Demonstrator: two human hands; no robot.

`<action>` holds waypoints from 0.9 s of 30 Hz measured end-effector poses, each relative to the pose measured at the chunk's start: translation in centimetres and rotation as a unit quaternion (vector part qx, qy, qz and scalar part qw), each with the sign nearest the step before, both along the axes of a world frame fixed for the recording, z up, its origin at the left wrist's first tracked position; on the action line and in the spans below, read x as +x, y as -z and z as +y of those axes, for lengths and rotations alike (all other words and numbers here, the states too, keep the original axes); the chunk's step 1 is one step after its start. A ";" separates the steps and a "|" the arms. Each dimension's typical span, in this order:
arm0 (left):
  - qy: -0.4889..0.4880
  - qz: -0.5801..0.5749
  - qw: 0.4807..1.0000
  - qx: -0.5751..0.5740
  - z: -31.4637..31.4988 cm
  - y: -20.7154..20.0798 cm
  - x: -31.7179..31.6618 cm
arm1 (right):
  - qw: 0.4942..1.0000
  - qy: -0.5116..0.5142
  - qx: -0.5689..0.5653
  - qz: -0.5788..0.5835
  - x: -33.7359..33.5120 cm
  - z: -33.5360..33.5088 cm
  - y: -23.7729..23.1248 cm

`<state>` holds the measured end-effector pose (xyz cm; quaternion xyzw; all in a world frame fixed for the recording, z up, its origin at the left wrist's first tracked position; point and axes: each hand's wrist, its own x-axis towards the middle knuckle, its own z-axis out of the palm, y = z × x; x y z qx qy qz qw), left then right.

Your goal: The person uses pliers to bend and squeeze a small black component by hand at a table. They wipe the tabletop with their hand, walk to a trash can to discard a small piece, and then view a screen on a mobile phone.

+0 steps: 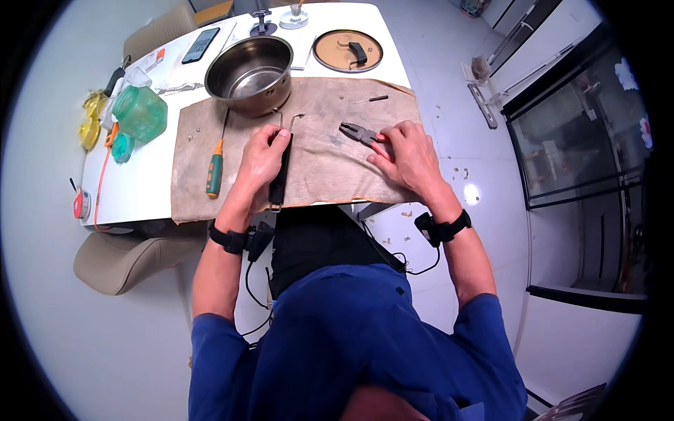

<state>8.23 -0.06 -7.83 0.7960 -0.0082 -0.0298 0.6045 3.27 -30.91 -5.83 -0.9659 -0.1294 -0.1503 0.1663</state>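
Note:
My left hand [261, 160] is closed around a long black handle [279, 182], which has bent metal wire at its far end and a metal loop at the near end. In my right hand [411, 158] are pliers [359, 133] with red grips, their dark jaws pointing to the far left. A steel pot [267, 102] stands just beyond my left hand. To the left of that hand lies a screwdriver [215, 172] with a green and orange handle. A thin black-handled screwdriver [378, 98] rests beyond the pliers.
A brown cloth [330, 175] covers the near part of the white table [151, 186]. On a round brown tray [328, 56] sits a second black handle [359, 52]. A phone [201, 45] and a green jar [140, 112] are at the left; a beige chair [119, 263] stands near the table.

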 end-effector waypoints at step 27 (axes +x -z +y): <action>-0.043 -0.193 0.947 0.255 1.9 -0.7 -1.2 | 0.994 -0.088 0.014 0.057 6.8 -6.8 1.4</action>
